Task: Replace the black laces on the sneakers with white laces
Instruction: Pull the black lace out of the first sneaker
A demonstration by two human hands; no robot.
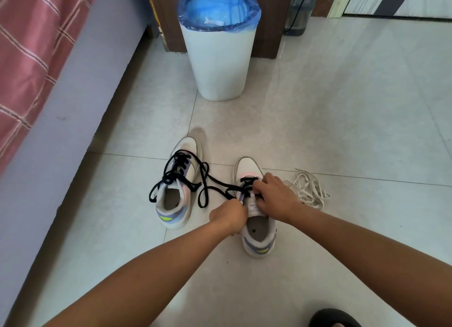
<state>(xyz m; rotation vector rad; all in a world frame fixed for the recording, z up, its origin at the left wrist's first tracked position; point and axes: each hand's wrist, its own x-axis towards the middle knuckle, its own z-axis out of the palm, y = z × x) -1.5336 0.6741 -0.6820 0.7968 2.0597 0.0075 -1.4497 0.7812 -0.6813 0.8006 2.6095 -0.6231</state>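
Two white sneakers stand on the tiled floor, toes pointing away from me. The left sneaker point(179, 187) carries loosened black laces point(181, 172) that trail to the right. My left hand point(228, 215) grips a black lace at the left side of the right sneaker point(256, 233). Over the right sneaker's tongue, my right hand point(275, 195) pinches the black lacing there. A heap of white laces point(308, 188) lies on the floor just right of my right hand.
A white bin point(217, 52) with a blue liner stands beyond the shoes against a brown cabinet point(274, 20). A bed with a red checked cover point(29, 57) runs along the left. A water jug point(299, 11) stands at the back. A black slipper point(335, 318) lies at the bottom right.
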